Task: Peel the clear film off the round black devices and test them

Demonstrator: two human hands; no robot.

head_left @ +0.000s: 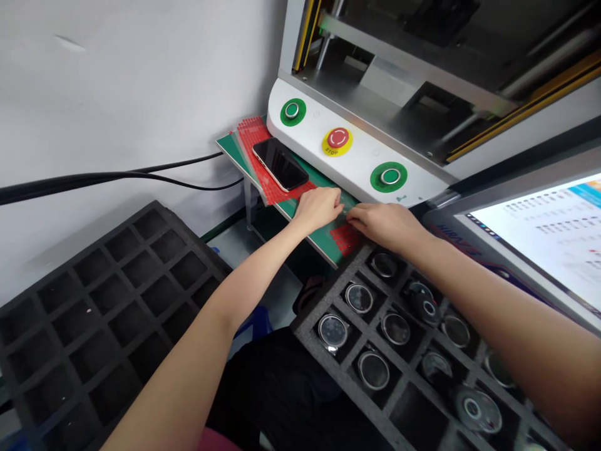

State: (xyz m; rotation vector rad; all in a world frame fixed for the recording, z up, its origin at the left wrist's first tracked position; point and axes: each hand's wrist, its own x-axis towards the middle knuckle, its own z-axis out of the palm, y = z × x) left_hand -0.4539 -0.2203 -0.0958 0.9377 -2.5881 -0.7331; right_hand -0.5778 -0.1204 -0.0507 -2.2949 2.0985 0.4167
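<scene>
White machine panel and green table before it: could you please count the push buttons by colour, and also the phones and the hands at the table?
Green buttons: 2
Red stop button: 1
Phone: 1
Left hand and right hand: 2
Total: 6

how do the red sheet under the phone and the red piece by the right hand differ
The red sheet shows as a long stretch, the red piece as a small patch. A phone lies on the sheet; the piece is beside the right hand. Both lie on the green table.
</scene>
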